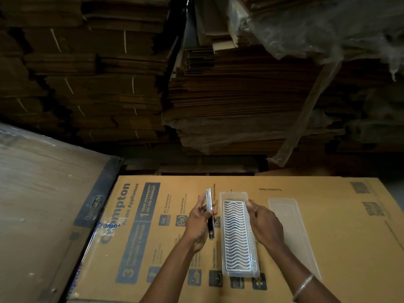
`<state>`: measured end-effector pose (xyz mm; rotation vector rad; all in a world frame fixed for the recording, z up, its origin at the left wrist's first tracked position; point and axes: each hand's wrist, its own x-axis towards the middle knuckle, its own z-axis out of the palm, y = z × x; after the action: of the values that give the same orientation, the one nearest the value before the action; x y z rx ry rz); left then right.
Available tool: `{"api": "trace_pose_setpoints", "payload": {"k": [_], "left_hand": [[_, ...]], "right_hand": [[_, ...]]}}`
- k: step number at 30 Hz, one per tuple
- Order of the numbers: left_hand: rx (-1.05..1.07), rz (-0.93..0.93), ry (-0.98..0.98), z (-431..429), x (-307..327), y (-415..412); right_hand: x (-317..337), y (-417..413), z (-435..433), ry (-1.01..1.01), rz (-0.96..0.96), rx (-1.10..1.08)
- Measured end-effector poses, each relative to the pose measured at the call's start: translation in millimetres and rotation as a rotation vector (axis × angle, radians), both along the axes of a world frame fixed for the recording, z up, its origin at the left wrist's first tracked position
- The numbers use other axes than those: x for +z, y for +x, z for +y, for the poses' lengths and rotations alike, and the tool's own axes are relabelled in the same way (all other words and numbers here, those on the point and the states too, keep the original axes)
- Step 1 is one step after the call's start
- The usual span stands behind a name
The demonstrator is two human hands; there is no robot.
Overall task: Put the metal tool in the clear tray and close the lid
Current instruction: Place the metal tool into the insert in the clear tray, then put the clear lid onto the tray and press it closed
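Note:
A long clear tray (231,194) lies lengthwise on a flat printed cardboard box, with a wavy-slotted metal plate (235,235) lying in it. My right hand (263,224) rests on the tray's right edge, fingers touching the rim near its far end. My left hand (197,224) holds a narrow shiny metal tool (209,212) on edge, just left of the tray and apart from it. A clear lid (293,228) lies flat on the cardboard to the right of the tray, separate from it.
The work surface is a large printed cardboard box (142,226). A plastic-wrapped stack (43,204) rises at the left. Piles of flattened cartons (229,95) stand behind the box, some under loose plastic sheet.

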<state>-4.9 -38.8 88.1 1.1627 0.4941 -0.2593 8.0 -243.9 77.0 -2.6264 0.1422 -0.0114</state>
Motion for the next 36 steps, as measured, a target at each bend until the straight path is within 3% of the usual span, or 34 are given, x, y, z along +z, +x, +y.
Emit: {"api": "trace_pose_setpoints", "payload": {"k": [9,13,17,22,29,36], "left_hand": [[-0.187,0.079,0.517,-45.7,-28.1,2.1],[-0.404,0.032,0.905,-68.9,-39.9,12.7],[-0.582,0.049,1.137,-88.7,-53.2,26.2],[-0.659,0.083,1.22,-103.9,-63.6,31.4],[-0.608,0.087,1.33,-107.7,-73.7,29.7],[-0.624,0.105,1.394,-108.7,-82.2,28.5]], "right_hand": [[-25.6,-6.6,-42.0,0.019,0.054,-0.128],[-34.1,-14.3,-65.8,0.007,0.085,-0.189],[-42.3,-20.3,-86.1,-0.003,0.121,-0.232],[-50.0,-23.5,-107.5,-0.019,0.21,-0.262],[-68.8,-25.0,-130.5,-0.054,0.249,-0.248],[-76.8,-18.1,-132.7,-0.237,0.397,-0.19]]}}
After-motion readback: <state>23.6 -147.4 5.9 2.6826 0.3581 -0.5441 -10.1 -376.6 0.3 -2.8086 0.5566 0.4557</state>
